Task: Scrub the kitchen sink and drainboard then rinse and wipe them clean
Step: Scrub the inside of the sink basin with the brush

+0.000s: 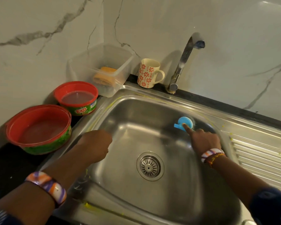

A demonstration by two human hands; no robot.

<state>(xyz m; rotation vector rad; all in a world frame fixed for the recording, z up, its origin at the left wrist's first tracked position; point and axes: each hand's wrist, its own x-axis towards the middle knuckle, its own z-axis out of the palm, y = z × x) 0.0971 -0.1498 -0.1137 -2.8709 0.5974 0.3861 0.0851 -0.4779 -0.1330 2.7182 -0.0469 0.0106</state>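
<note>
The steel sink (131,130) fills the middle of the head view, with its round drain (150,166) near the front. My right hand (203,139) is inside the basin and holds a round blue scrubber (184,122) against the far right wall, index finger stretched over it. My left hand (94,145) rests on the sink's left rim with fingers curled, nothing visible in it. The ribbed drainboard (259,153) lies to the right. Yellow smears mark the rim.
Two red-rimmed green soap tubs (39,129) (76,97) stand on the dark counter at left. A clear plastic box (102,69) with an orange sponge and a flowered mug (148,73) sit behind the sink beside the tap (185,60). A marble wall backs everything.
</note>
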